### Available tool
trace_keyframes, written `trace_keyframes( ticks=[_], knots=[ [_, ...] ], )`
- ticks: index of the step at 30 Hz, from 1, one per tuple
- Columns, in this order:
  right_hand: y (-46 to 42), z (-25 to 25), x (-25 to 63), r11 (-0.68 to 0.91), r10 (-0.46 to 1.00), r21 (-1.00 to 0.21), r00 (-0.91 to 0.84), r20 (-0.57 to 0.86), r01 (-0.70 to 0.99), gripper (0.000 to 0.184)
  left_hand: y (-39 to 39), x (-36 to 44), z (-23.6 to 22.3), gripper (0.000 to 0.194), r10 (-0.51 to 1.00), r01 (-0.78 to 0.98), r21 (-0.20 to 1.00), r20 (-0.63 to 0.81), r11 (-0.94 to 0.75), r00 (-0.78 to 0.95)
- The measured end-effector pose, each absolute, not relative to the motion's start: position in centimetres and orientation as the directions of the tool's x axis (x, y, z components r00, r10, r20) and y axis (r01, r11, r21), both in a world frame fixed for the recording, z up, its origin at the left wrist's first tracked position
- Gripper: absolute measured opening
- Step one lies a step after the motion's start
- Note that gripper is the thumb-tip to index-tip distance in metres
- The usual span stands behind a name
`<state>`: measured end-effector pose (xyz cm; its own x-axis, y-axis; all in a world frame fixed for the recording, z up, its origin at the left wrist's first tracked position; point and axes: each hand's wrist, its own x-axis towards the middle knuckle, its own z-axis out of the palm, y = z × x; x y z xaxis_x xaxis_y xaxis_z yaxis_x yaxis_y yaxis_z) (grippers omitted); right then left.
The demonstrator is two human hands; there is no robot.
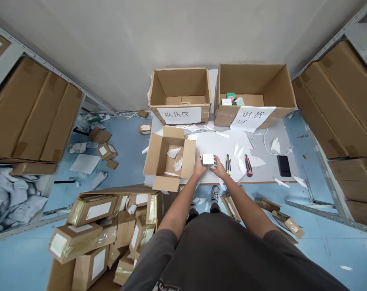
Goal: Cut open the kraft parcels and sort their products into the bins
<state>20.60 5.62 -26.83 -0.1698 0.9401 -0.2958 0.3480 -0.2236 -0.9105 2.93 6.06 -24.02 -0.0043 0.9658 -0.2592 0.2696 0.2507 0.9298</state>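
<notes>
Seen from above, a person in a dark short-sleeved top stretches both bare forearms forward from the body, slanting inward until the hands nearly meet at the front of a cluttered table. The left hand curls against the left side of a small white box, and the right hand grips its right side, fingers bent, so the box is held between them, its pale top facing up. Whether it touches the table cannot be told. Just left of the left hand stands a cardboard carton, flaps spread, with paper scraps inside. Near the right hand lie a yellow-and-black cutter and a red-and-black cutter; farther right is a dark phone. Two larger cartons stand behind.
</notes>
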Motion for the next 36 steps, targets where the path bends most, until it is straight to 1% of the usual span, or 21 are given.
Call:
trace_keyframes(
  ticks=[2,7,11,14,17,21,24,26,29,31,33,36],
  knots=[
    [5.6,-28.0,20.5,-0.217,0.936,-0.904,-0.183,-0.299,0.368,0.1,5.3,3.5,-25.6,0.114,0.948,0.244,0.917,-0.313,0.317,-0.056],
    [6.6,-30.0,20.4,-0.172,0.942,-0.902,-0.201,-0.268,0.397,0.09,5.3,3.4,-27.3,0.096,0.958,0.278,0.917,-0.279,0.287,-0.068],
    [7.9,-29.6,20.6,-0.12,0.943,-0.894,-0.231,-0.239,0.432,0.081,6.1,2.8,-26.7,0.089,0.93,0.282,0.889,-0.365,0.362,-0.043],
    [8.4,-27.7,21.2,-0.067,0.931,-0.893,-0.293,-0.216,0.445,0.075,6.2,3.0,-25.1,0.087,0.928,0.285,0.886,-0.372,0.365,-0.035],
    [8.5,-24.7,21.9,-0.016,0.931,-0.897,-0.32,-0.174,0.441,0.07,6.0,3.6,-22.7,0.086,0.941,0.307,0.892,-0.338,0.331,-0.031],
    [8.8,-19.7,22.5,0.018,0.954,-0.891,-0.274,-0.12,0.453,0.07,6.8,4.0,-18.2,0.089,0.967,0.305,0.921,-0.256,0.241,0.009],
    [9.2,-15.5,22.5,0.059,0.974,-0.877,-0.22,-0.054,0.477,0.071,8.4,3.3,-14.1,0.091,0.98,0.332,0.934,-0.175,0.135,0.095],
    [9.5,-12.6,22.3,0.105,0.982,-0.867,-0.187,0.014,0.488,0.071,9.8,2.5,-11.1,0.09,0.979,0.361,0.932,-0.109,0.04,0.174],
    [10.5,-8.6,22.4,0.172,0.983,-0.839,-0.145,0.112,0.516,0.068,12.4,1.5,-6.8,0.088,0.959,0.408,0.904,0.01,-0.13,0.284],
    [12.0,-6.2,22.9,0.185,0.983,-0.811,-0.119,0.143,0.555,0.068,14.6,1.6,-4.1,0.087,0.94,0.446,0.867,0.067,-0.221,0.336],
    [14.2,-4.0,24.1,0.191,0.981,-0.778,-0.104,0.161,0.599,0.07,17.3,2.6,-1.6,0.088,0.923,0.472,0.832,0.114,-0.29,0.367],
    [19.0,-1.1,26.9,0.202,0.977,-0.713,-0.087,0.194,0.671,0.079,22.1,5.4,1.6,0.09,0.909,0.499,0.791,0.169,-0.355,0.38]
  ],
)
